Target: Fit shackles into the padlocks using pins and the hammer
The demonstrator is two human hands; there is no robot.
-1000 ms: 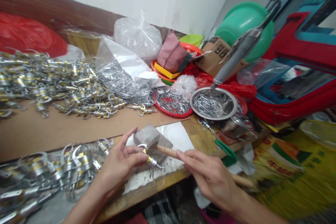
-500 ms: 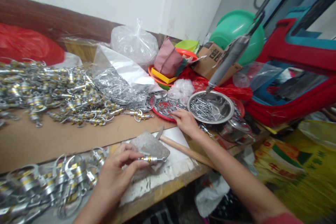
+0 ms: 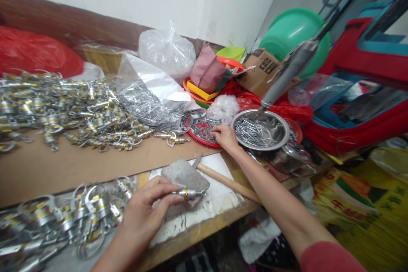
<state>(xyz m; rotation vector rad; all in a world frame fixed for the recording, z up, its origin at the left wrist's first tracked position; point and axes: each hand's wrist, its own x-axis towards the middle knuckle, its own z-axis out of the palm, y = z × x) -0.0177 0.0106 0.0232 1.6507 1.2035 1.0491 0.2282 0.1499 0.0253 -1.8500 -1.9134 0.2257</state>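
My left hand (image 3: 145,212) pinches a small silver and brass fitting (image 3: 188,194) against a grey stone block (image 3: 185,175) near the table's front edge. A wooden-handled hammer (image 3: 228,182) lies loose just right of the block. My right hand (image 3: 225,137) reaches out to a red tray (image 3: 204,131) of small metal parts, fingers curled down into them; what they hold, if anything, is hidden. A steel bowl (image 3: 259,129) of pins sits right beside that hand.
Heaps of assembled silver and brass fittings cover the table's left (image 3: 63,110) and front left (image 3: 57,221). Plastic bags (image 3: 165,53), coloured trays, a cardboard box (image 3: 264,70), a green basin (image 3: 293,29) and a hanging power tool (image 3: 290,70) crowd the back. A red frame (image 3: 360,106) stands at right.
My right hand let go of the hammer, which now lies on the table, and reached out to the red tray. My left hand keeps the fitting on the block.
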